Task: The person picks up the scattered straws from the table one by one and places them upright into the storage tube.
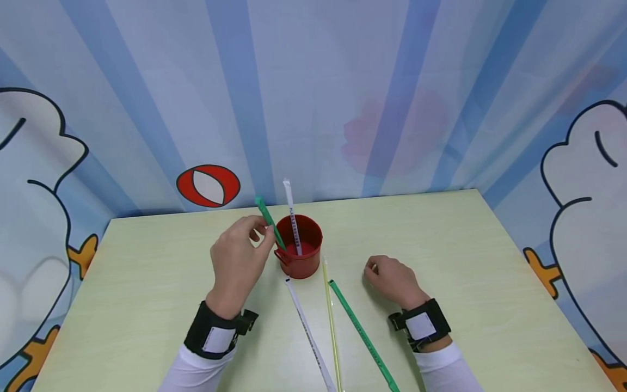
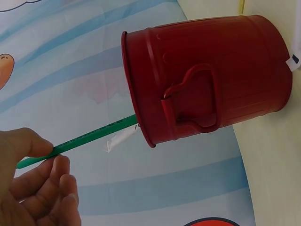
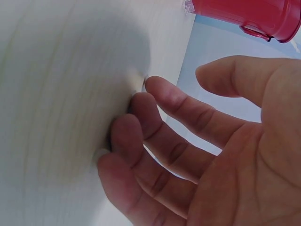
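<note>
My left hand (image 1: 240,261) pinches a green wrapped straw (image 1: 262,209) between thumb and fingers. The straw's lower end is inside a small red metal bucket (image 1: 302,267), past the rim on its left side. In the left wrist view the straw (image 2: 99,135) slants into the mouth of the bucket (image 2: 251,61), its tip hidden inside. A white wrapped straw (image 1: 289,198) stands leaning in the same bucket. To the right, my right hand (image 1: 394,280) rests on the table, holding nothing. The right wrist view shows its fingers (image 3: 178,106) loosely bent, fingertips at the tabletop.
In front of the bucket lie a white wrapped straw (image 1: 311,337), a thin yellow straw (image 1: 331,321) and another green straw (image 1: 364,337). They lie on a pale wooden table (image 1: 147,283). A blue striped curtain (image 1: 313,109) with cartoon figures hangs behind the table's far edge.
</note>
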A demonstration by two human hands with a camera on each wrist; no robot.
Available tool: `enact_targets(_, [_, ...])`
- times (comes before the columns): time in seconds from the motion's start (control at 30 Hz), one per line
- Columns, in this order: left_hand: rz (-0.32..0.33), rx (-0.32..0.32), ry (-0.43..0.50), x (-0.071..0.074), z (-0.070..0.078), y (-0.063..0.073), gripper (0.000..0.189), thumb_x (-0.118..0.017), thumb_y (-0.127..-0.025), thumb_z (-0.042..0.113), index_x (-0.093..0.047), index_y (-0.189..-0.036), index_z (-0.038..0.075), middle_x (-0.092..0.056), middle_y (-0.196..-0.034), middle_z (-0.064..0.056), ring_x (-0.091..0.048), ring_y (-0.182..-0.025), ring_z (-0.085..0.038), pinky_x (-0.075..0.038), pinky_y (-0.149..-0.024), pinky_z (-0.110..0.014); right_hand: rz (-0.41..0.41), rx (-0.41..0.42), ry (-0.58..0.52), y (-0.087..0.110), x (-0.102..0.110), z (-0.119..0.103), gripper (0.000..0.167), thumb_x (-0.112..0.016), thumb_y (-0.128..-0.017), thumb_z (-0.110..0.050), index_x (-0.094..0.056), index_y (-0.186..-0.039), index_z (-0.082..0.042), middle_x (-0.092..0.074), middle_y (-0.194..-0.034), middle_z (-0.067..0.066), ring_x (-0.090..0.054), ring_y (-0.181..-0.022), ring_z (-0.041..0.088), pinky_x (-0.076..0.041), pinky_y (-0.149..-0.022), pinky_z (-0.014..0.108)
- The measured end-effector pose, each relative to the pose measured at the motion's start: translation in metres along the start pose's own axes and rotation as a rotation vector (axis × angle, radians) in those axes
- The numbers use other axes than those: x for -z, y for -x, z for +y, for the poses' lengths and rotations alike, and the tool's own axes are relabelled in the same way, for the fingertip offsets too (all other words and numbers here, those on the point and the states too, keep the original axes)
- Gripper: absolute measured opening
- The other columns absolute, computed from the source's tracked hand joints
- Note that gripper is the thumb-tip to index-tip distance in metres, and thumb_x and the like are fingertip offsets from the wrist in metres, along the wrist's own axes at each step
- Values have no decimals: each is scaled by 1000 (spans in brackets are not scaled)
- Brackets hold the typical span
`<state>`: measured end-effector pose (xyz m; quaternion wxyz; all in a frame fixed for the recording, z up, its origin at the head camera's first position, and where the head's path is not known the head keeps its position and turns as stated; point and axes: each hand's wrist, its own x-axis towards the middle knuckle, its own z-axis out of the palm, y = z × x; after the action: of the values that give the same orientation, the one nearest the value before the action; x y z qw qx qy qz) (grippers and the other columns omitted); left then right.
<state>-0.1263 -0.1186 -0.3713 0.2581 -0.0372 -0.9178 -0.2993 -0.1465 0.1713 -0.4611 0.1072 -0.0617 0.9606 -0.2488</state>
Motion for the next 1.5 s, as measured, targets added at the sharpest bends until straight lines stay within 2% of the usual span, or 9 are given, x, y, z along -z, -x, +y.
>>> enact_targets(0.53, [-154, 89, -34, -7, -7, 0, 16, -73, -92, 21, -75, -97, 6, -74, -85, -9, -64, -75, -24, -50, -58, -33, 0, 4, 0, 0, 1, 0, 19, -55, -98, -15, -71, -97, -4, -65, -75, 4, -53, -60, 15, -40, -55, 28])
enact_targets(0.83, [-167, 102, -34, -9, -11, 0, 17, -73, -93, 22, -75, -99, 7, -74, -86, -8, -64, -75, -24, -49, -58, -32, 3, -2, 3, 0, 0, 0, 19, -55, -98, -15, -71, -96, -5, -64, -74, 4, -52, -60, 16, -40, -54, 28])
enact_targets(1.23, [-171, 127, -42, -7, -16, 2, 18, -71, -94, 22, -75, -104, 8, -74, -90, -9, -65, -80, -25, -53, -63, -37, -3, -8, 3, 1, 0, -1, 18, -56, -98, -15, -71, -98, -4, -66, -78, 5, -53, -63, 16, -41, -56, 29])
enact_targets(1.5, [-201, 155, -33, -9, -23, 9, 17, -69, -94, 22, -75, -102, 8, -73, -87, -9, -62, -77, -23, -48, -60, -31, 2, -1, 3, 0, 0, 0, 18, -55, -98, -15, -70, -94, -6, -63, -72, 3, -51, -59, 15, -39, -54, 29])
